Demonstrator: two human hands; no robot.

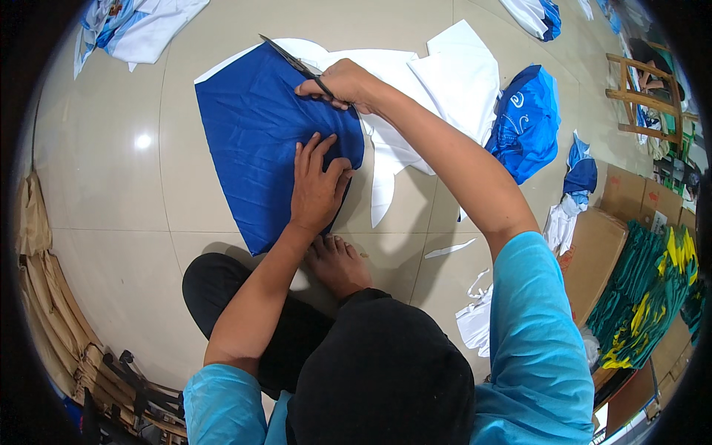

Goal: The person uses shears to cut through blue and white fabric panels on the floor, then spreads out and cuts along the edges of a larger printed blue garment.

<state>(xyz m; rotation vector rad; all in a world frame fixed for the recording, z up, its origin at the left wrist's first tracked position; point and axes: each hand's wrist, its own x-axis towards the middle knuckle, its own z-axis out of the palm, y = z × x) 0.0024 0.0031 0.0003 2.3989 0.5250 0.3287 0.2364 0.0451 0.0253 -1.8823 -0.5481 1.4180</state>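
Observation:
A dark blue piece of fabric (248, 141) lies spread on the tiled floor over white fabric (404, 89). My left hand (319, 178) rests on the blue fabric near its right edge, fingers spread. Above it, my right hand (341, 83) grips a pair of scissors (289, 58), with the dark blades pointing to the upper left along the blue fabric's top edge. A strip of white shows beyond that edge. The scissor handles are mostly hidden in my fingers.
Right of the white fabric lies a bright blue bundle (525, 122). White scraps (450, 248) are on the floor near my right arm. Cardboard boxes (593, 259) and green and yellow garments (641, 297) stand at right, a wooden stool (644, 96) behind. My bare foot (340, 265) is beside the blue fabric.

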